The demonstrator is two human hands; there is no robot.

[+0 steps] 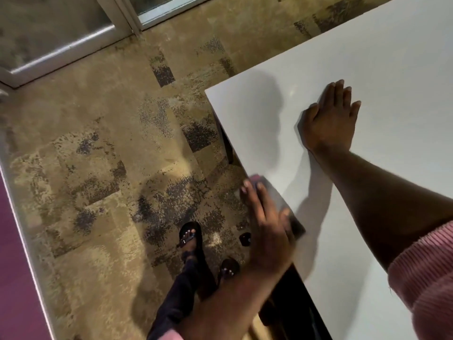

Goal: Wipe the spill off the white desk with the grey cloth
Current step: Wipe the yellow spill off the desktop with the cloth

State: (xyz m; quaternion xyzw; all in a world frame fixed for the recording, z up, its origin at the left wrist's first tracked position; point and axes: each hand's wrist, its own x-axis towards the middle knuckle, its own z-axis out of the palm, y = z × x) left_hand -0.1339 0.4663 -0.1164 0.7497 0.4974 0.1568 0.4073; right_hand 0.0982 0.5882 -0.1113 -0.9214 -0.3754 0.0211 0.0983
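Patterned carpet (98,168) left, white counter (392,69) right. Grey cloth (279,196) at the near left edge, pressed flat under the left hand (267,229), fingers (255,200) straight, not curled. Right hand (331,121) flat farther in, holding nothing. Spill not discernible. Best to keep pressure even and sweep inward, not off the edge.

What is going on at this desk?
A person is wiping a white desk. The left hand presses a grey cloth flat at the desk's edge, and the blur suggests a wiping stroke. The right hand rests flat on the desktop farther in. I can't make out any spill.
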